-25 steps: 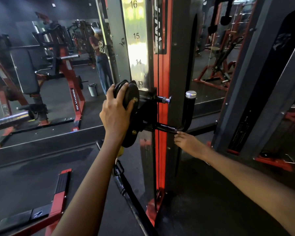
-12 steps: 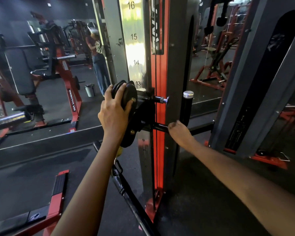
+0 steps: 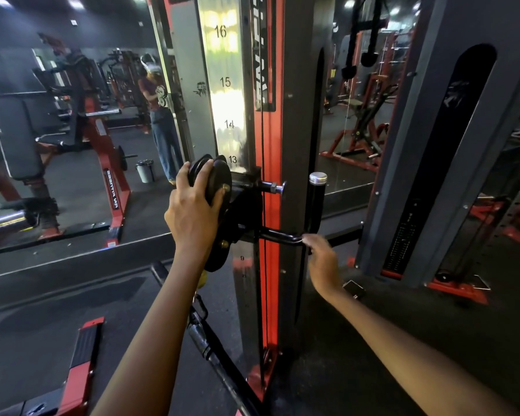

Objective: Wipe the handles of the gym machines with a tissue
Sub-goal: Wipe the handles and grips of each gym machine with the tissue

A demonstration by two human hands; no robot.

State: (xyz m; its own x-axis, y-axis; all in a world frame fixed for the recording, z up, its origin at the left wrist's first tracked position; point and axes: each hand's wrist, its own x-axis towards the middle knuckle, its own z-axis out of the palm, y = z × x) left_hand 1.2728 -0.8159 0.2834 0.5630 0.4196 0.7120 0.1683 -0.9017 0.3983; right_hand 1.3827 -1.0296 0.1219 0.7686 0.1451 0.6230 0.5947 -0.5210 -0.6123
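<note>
A black L-shaped handle (image 3: 316, 202) with a chrome cap sticks out from the red and grey cable-machine column (image 3: 270, 130); its horizontal bar (image 3: 279, 234) runs back to the sliding carriage. My right hand (image 3: 323, 262) sits at the bend of this handle, back toward the camera, fingertips curled onto the bar. No tissue shows; the palm side is hidden. My left hand (image 3: 192, 214) grips the round black pulley housing (image 3: 219, 181) on the carriage's left side.
A numbered steel strip (image 3: 227, 85) runs up the column, and a pop pin (image 3: 272, 187) sticks out of the carriage. A black bar attachment (image 3: 210, 349) hangs below. A grey frame (image 3: 433, 145) stands at right. A wall mirror (image 3: 72, 130) reflects other machines.
My right hand slid left along the horizontal bar, then back right to the handle's bend. My left hand stays on the pulley housing.
</note>
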